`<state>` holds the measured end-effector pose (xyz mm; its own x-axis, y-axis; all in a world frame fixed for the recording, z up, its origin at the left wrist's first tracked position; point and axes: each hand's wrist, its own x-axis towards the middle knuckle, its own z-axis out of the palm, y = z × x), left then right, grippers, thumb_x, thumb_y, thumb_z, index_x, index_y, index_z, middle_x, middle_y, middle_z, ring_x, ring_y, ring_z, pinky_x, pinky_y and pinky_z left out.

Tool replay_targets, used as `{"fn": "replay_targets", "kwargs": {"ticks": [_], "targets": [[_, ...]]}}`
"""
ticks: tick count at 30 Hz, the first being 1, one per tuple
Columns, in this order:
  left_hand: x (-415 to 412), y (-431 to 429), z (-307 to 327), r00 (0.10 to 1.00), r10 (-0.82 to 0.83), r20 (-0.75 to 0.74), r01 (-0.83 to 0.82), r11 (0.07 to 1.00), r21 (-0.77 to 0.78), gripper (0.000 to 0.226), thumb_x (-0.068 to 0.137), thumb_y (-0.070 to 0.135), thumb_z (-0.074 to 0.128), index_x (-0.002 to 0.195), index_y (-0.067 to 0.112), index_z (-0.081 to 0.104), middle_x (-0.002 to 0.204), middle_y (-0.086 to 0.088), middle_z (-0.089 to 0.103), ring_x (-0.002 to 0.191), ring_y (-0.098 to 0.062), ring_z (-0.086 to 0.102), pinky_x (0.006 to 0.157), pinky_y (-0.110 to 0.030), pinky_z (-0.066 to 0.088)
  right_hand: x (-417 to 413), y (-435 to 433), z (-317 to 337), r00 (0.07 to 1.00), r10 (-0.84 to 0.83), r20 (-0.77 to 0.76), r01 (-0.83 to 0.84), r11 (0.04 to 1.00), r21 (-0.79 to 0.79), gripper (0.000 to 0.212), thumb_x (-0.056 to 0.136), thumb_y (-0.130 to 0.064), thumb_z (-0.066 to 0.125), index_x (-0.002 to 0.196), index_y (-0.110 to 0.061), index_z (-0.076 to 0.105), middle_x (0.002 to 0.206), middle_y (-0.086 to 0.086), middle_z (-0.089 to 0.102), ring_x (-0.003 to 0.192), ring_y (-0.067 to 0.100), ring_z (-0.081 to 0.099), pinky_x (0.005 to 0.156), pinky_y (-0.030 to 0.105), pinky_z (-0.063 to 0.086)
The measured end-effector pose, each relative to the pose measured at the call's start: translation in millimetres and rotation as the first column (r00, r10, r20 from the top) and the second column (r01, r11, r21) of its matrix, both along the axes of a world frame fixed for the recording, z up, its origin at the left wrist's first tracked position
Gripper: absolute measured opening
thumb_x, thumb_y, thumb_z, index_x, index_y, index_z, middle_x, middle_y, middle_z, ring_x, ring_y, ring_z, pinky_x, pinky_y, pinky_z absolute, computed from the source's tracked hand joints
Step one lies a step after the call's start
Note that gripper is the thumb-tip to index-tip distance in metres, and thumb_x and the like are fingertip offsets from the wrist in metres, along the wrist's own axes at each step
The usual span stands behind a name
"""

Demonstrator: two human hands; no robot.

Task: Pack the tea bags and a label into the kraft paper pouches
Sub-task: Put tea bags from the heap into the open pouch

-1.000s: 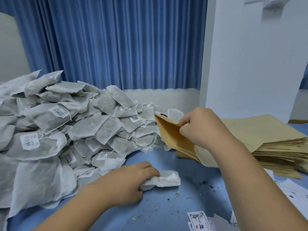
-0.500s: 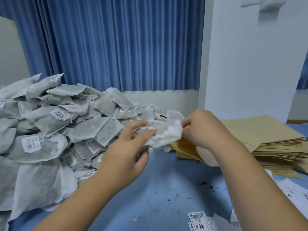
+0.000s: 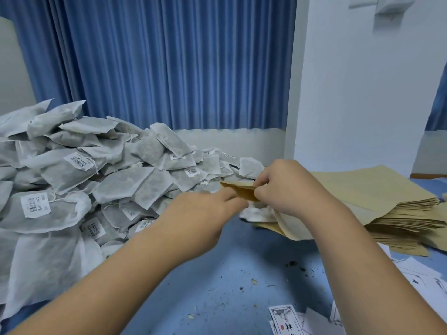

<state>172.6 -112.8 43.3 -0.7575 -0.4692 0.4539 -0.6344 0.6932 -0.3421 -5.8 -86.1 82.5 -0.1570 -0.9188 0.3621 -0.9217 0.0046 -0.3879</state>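
My right hand (image 3: 287, 187) is clenched on the open mouth of a brown paper pouch (image 3: 242, 191). Its thumb and fingertips pinch the upper edge so the darker inside shows, and the rest of the pouch hangs down under that wrist. My left hand (image 3: 198, 213) reaches in from the left, its fingers (image 3: 227, 197) stretched to the pouch mouth, just short of the right fingertips. They are blurred, and I cannot tell whether they grip anything. A crumpled white tea bag (image 3: 256, 213) sits right below both sets of fingertips, against the underside of the pouch; whether it is partly inside I cannot tell. To the left of my left fingers, and beyond them, lies a big heap of tea bags (image 3: 96, 180), many with barcode tags. To the right of my right fingers a thick stack of flat pouches (image 3: 387, 209) lies on the blue table (image 3: 217, 274). Nearer to me than either hand, printed labels (image 3: 284, 320) lie loose, with dark crumbs (image 3: 294, 264) scattered between them and my fingers.
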Motion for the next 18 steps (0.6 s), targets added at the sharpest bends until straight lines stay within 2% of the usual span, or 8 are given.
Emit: {"fn": "replay_targets", "kwargs": {"ticks": [3, 5, 7, 9, 10, 12, 15, 18], "targets": [[-10, -3, 15, 0.998, 0.002, 0.056, 0.000, 0.999, -0.034, 0.039, 0.093, 0.018, 0.042, 0.130, 0.029, 0.037, 0.117, 0.010, 0.056, 0.090, -0.022, 0.059, 0.057, -0.030, 0.035, 0, 0, 1, 0.999, 0.023, 0.032, -0.022, 0.999, -0.027, 0.016, 0.065, -0.009, 0.055, 0.057, -0.015, 0.067, 0.057, 0.004, 0.060, 0.061, 0.023, 0.055, 0.053, 0.031, 0.047], [-16, -4, 21, 0.997, -0.039, 0.072, 0.037, 0.999, 0.028, 0.031, 0.094, 0.023, 0.043, 0.125, 0.027, 0.041, 0.116, 0.009, 0.058, 0.091, -0.023, 0.059, 0.058, -0.032, 0.037, 0, 1, 1, 1.000, 0.020, 0.022, -0.019, 0.999, -0.037, 0.017, 0.065, -0.009, 0.057, 0.056, -0.018, 0.068, 0.056, 0.003, 0.060, 0.062, 0.024, 0.057, 0.054, 0.031, 0.048], [-19, -5, 24, 0.995, -0.090, 0.031, 0.086, 0.990, 0.111, 0.032, 0.093, 0.025, 0.048, 0.124, 0.025, 0.043, 0.121, 0.007, 0.051, 0.094, -0.023, 0.058, 0.064, -0.037, 0.046, -1, 2, 2, 1.000, 0.012, 0.011, -0.012, 1.000, -0.028, 0.017, 0.067, -0.010, 0.058, 0.057, -0.019, 0.069, 0.057, 0.002, 0.062, 0.064, 0.024, 0.060, 0.056, 0.032, 0.051], [-19, -7, 26, 0.992, -0.089, -0.090, 0.101, 0.985, 0.140, 0.033, 0.090, 0.024, 0.055, 0.122, 0.022, 0.045, 0.121, 0.006, 0.044, 0.091, -0.024, 0.058, 0.066, -0.042, 0.051, -2, 3, 3, 1.000, 0.008, 0.022, -0.008, 1.000, -0.006, 0.021, 0.070, -0.010, 0.056, 0.053, -0.018, 0.066, 0.056, 0.002, 0.058, 0.060, 0.023, 0.055, 0.051, 0.029, 0.045], [-17, -8, 26, 0.986, -0.073, -0.149, 0.091, 0.989, 0.116, 0.032, 0.089, 0.024, 0.057, 0.120, 0.021, 0.048, 0.119, 0.004, 0.044, 0.088, -0.025, 0.059, 0.064, -0.043, 0.051, -2, 4, 3, 0.999, 0.011, 0.038, -0.011, 1.000, 0.006, 0.025, 0.069, -0.009, 0.054, 0.049, -0.019, 0.062, 0.054, 0.001, 0.054, 0.057, 0.022, 0.051, 0.049, 0.027, 0.040], [-14, -10, 27, 0.977, -0.102, -0.188, 0.096, 0.994, -0.044, 0.024, 0.086, 0.020, 0.064, 0.108, 0.016, 0.057, 0.109, -0.001, 0.053, 0.078, -0.028, 0.060, 0.055, -0.041, 0.049, 0, 5, 4, 0.998, 0.019, 0.062, -0.020, 1.000, 0.016, 0.028, 0.065, -0.005, 0.052, 0.040, -0.019, 0.052, 0.048, -0.002, 0.043, 0.053, 0.022, 0.040, 0.047, 0.025, 0.031], [-10, -12, 26, 0.971, -0.202, -0.127, 0.163, 0.950, -0.267, 0.021, 0.071, 0.005, 0.078, 0.086, 0.011, 0.066, 0.082, -0.005, 0.062, 0.057, -0.029, 0.058, 0.038, -0.035, 0.043, 1, 5, 4, 0.998, 0.033, 0.052, -0.034, 0.999, 0.006, 0.027, 0.062, -0.005, 0.050, 0.037, -0.016, 0.044, 0.039, -0.002, 0.028, 0.053, 0.019, 0.028, 0.045, 0.025, 0.023], [-9, -14, 23, 0.946, -0.316, -0.074, 0.272, 0.897, -0.348, 0.019, 0.070, 0.003, 0.077, 0.083, 0.014, 0.068, 0.076, -0.002, 0.063, 0.053, -0.027, 0.055, 0.037, -0.032, 0.041, -2, 4, 3, 0.998, 0.048, 0.047, -0.048, 0.999, -0.006, 0.026, 0.062, -0.007, 0.050, 0.039, -0.018, 0.047, 0.037, -0.001, 0.028, 0.053, 0.018, 0.027, 0.044, 0.025, 0.023]]}}
